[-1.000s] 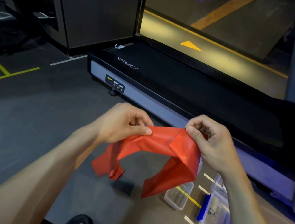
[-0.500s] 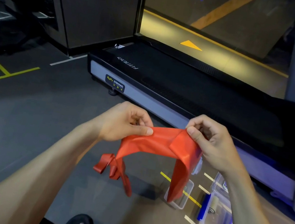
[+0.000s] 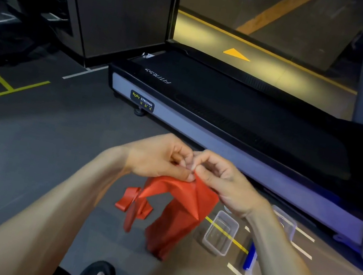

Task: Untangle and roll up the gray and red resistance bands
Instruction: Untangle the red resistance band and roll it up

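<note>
Together, both hands pinch red band (pinch point blurred).

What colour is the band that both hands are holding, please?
Red; the band hangs from the left hand and right hand, seen in the head view.

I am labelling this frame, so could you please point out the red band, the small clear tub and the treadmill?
red band (image 3: pixel 175 223), head view, on its hanging fold.
small clear tub (image 3: pixel 217 246), head view, on its near wall.
treadmill (image 3: pixel 230 102), head view, on its black belt.
</note>
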### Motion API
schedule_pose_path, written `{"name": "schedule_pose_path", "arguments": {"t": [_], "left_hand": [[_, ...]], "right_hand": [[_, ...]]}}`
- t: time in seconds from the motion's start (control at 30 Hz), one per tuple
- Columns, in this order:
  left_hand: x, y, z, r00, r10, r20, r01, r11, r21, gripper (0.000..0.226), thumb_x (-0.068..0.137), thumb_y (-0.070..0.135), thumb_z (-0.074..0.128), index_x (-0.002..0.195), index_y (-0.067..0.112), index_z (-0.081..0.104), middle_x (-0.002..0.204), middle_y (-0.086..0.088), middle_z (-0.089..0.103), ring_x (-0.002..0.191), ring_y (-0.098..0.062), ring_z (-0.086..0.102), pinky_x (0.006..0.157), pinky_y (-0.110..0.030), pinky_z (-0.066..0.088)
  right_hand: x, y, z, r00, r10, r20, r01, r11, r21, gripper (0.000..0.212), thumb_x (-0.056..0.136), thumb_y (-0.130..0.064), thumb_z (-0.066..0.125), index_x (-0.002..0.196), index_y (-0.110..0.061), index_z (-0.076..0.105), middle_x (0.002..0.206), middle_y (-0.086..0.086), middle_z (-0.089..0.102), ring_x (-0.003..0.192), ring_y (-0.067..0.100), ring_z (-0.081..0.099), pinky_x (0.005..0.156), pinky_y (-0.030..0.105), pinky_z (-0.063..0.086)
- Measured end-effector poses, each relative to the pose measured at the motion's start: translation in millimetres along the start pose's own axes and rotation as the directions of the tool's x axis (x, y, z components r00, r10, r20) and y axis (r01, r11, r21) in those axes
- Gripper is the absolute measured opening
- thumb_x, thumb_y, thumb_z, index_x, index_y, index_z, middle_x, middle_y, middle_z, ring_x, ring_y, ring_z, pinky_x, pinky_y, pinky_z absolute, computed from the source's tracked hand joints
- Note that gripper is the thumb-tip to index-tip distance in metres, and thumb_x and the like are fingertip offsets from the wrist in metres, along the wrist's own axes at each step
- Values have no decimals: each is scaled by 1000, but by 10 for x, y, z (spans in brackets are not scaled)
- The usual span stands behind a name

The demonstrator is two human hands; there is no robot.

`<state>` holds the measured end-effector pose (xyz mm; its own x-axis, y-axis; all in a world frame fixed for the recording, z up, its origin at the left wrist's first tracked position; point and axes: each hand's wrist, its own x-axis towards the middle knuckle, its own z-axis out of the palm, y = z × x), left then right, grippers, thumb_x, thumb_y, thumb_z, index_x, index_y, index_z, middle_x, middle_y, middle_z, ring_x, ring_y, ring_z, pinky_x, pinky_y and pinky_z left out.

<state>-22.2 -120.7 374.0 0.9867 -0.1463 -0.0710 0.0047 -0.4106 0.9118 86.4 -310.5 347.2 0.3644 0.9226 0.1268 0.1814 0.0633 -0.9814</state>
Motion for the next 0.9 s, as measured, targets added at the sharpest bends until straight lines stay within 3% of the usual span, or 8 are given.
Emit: {"name": "schedule_pose_path", "arguments": {"t": [0.1,0.17,0.37,0.47,0.57,0.63,0.77,0.9], "left_hand": [[-10,-36,-22,999,18,-40,-16,998,57,24,90,-3,71,76,15,65,72,3,66,71,-9,57,71,-28,47],[-19,-63,-32,996,34,-79,-25,993,116,24,89,-3,71,75,17,66,70,6,65,69,-7,57,71,-27,47],[-43,-95,-65,965,98,-243,-8,938,348,12,85,17,81,80,24,73,72,10,74,67,7,65,74,-13,47],[-53,-125,-71,962,88,-258,-16,963,268,8,86,19,82,85,20,75,79,7,77,72,5,66,75,-14,47],[-61,-160,-95,984,27,-174,-17,998,62,7,89,16,79,93,11,75,86,-3,77,78,-6,65,77,-19,51],[-94,-193,-110,994,-44,-99,41,999,-29,14,92,16,74,95,3,74,81,-11,72,73,-15,59,69,-24,48],[-129,-210,-101,995,-99,-17,98,995,-7,31,91,25,75,90,-6,68,73,-13,58,68,-21,40,57,-27,35],[-122,-174,-100,997,-62,-56,58,997,-58,36,79,30,79,90,-3,73,72,-10,67,66,-14,49,57,-18,38]], "right_hand": [[44,-9,65,1000,-17,18,20,982,-187,5,103,-14,57,102,-12,61,104,-14,68,104,5,60,96,27,46],[47,-43,67,1000,-22,20,27,966,-257,5,104,-12,57,102,-12,62,96,-20,66,95,0,59,91,21,44],[53,-81,53,999,-29,35,40,929,-369,10,104,-13,59,101,-3,63,94,16,61,85,17,56,83,31,46],[65,-108,72,998,-58,1,55,932,-357,12,102,-16,60,99,-5,64,93,23,61,83,31,56,79,40,46],[75,-188,50,994,-100,-45,83,952,-294,15,100,-19,60,97,-5,63,86,16,60,79,23,53,76,36,44],[54,-252,-5,992,-113,-60,94,961,-261,15,100,-19,60,95,-5,63,85,9,58,78,18,51,75,32,44],[-14,-331,-130,991,-119,-62,100,963,-250,11,101,-16,60,93,-9,63,81,-5,60,73,9,52,68,20,44],[-53,-346,-201,990,-106,-93,80,966,-246,11,101,-14,59,92,-10,61,79,-10,60,69,5,51,65,17,43]]}}
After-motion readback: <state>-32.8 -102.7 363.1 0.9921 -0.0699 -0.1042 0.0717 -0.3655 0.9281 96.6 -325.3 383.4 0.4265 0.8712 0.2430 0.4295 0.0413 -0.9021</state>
